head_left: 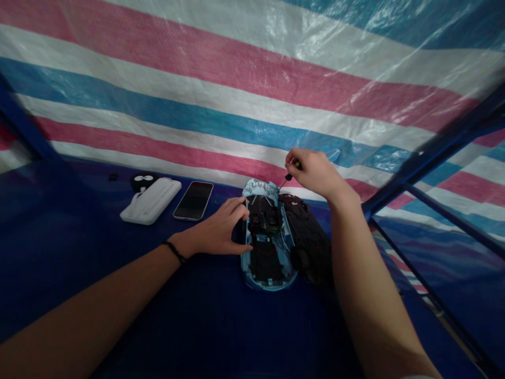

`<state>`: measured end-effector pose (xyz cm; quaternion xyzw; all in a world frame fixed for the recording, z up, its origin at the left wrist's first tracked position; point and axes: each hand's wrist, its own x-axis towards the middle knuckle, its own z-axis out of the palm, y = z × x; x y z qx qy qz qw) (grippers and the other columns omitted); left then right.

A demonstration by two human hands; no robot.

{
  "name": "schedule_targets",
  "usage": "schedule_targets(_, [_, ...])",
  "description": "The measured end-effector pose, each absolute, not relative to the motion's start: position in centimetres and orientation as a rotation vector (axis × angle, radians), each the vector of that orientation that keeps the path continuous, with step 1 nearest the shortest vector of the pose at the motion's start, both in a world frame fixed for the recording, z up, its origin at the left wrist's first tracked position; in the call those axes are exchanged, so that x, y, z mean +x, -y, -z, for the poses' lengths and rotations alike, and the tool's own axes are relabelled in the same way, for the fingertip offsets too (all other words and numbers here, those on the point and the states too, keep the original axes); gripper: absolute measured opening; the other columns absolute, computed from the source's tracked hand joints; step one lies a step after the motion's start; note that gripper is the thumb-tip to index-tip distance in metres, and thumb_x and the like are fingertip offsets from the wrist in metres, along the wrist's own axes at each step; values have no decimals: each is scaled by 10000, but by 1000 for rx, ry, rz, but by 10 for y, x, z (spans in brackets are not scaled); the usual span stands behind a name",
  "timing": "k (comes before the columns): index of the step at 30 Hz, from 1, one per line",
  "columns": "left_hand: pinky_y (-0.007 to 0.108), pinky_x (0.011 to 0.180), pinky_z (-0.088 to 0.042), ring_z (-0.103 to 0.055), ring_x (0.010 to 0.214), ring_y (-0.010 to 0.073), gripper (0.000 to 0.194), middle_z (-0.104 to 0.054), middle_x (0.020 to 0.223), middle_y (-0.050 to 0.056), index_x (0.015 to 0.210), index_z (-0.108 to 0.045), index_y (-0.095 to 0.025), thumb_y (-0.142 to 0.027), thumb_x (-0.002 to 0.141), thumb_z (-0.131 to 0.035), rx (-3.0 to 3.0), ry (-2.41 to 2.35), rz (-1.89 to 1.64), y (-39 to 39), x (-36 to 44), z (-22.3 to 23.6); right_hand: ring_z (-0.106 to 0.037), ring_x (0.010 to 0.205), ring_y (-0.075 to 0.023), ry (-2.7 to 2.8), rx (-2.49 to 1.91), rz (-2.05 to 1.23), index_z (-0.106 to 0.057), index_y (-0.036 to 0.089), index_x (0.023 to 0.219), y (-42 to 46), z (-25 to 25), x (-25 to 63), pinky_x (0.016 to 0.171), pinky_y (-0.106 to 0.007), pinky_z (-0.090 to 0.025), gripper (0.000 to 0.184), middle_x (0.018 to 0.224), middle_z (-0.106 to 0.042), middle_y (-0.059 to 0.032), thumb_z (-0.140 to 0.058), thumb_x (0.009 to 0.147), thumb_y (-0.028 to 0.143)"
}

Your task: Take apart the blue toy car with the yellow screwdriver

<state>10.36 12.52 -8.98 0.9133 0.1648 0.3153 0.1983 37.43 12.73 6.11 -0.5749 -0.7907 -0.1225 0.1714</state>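
An upturned light-blue toy car body point(269, 284) lies on the dark blue surface, its black inner parts and thin wires showing. My left hand point(223, 226) is at its left edge, thumb and fingers spread apart, with the tips at the rim; whether they press on it I cannot tell. In the closed fingers of my right hand point(315, 171) is a small screwdriver point(289, 177) with a black and yellow handle. Its thin shaft slants down to the far right end of the car body. Right of the body lies a black toy car chassis point(305, 223), partly behind my right forearm.
To the left lie a smartphone point(193, 200), a white power bank point(152, 201) and a round black item with white eyes point(143, 180). A small dark piece point(113, 177) sits farther left. Striped sheeting point(221, 79) rises behind; a blue metal frame point(434, 158) stands at right.
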Motion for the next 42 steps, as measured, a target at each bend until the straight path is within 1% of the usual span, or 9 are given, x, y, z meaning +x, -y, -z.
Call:
schedule_targets(4, [638,1215,-416,-385,1519,433,517,-533,1394,231,1056,-484,-210,-505,817,-835,2576,-458,-881,-126,104,92,-687,889,-250,2278,-1562,266,-693,136,1128,-125,-62,376,789,-324,-460,331,1030,-756,-121,-635,802,127])
schedule_targets(9, [635,1220,-407,-373,1526,425,524,-514,1418,242,1071,-473,-211,-513,832,-829,2604,-465,-847,-126,103,90,-691,888,-283,2228,-1643,418,-720,134,1085,-127,-60,375,807,-359,-461,232,985,-752,-146,-592,914,224])
schedule_targets(13, [635,1222,-407,-389,1519,426,531,-520,1434,244,1065,-478,-212,-499,816,-849,2570,-472,-856,-125,103,89,-685,893,-276,2244,-1591,437,-739,121,1097,-127,-60,373,828,-359,-473,308,1090,-721,-161,-616,815,138])
schedule_targets(17, [608,1240,-401,-386,1529,415,550,-544,1419,218,1067,-490,-215,-506,797,-872,2543,-485,-856,-124,103,88,-675,890,-299,2203,-1634,485,-748,122,1049,-126,-60,372,793,-377,-464,246,1043,-714,-170,-581,892,212])
schedule_targets(21, [608,1240,-398,-390,1526,412,550,-536,1426,230,1067,-484,-211,-506,804,-867,2543,-478,-858,-125,103,88,-664,879,-277,2238,-1605,463,-751,135,1065,-126,-60,372,815,-371,-467,283,1072,-701,-153,-604,824,157])
schedule_targets(26, [625,1231,-403,-398,1521,422,551,-553,1406,223,1057,-487,-215,-500,790,-876,2527,-476,-861,-125,103,88,-643,863,-285,2253,-1619,459,-742,122,1114,-128,-59,372,840,-396,-470,302,1034,-687,-160,-575,878,211])
schedule_targets(29, [634,1215,-418,-404,1513,421,558,-543,1419,228,1058,-482,-220,-506,786,-877,2532,-479,-856,-125,103,87,-631,887,-274,2312,-1543,399,-743,130,1056,-128,-59,372,862,-384,-474,294,1083,-669,-162,-598,801,162])
schedule_targets(33, [638,1222,-407,-388,1525,422,563,-554,1399,224,1060,-484,-223,-504,777,-881,2535,-479,-862,-126,103,88,-614,882,-291,2290,-1536,464,-738,135,1031,-129,-58,372,848,-404,-456,251,1030,-660,-165,-558,874,210])
schedule_targets(42, [632,1222,-404,-379,1530,422,558,-550,1391,222,1064,-474,-220,-517,792,-860,2555,-467,-861,-128,103,92,-627,873,-302,2237,-1618,480,-736,138,1120,-127,-58,371,789,-399,-440,303,1051,-668,-168,-567,883,223])
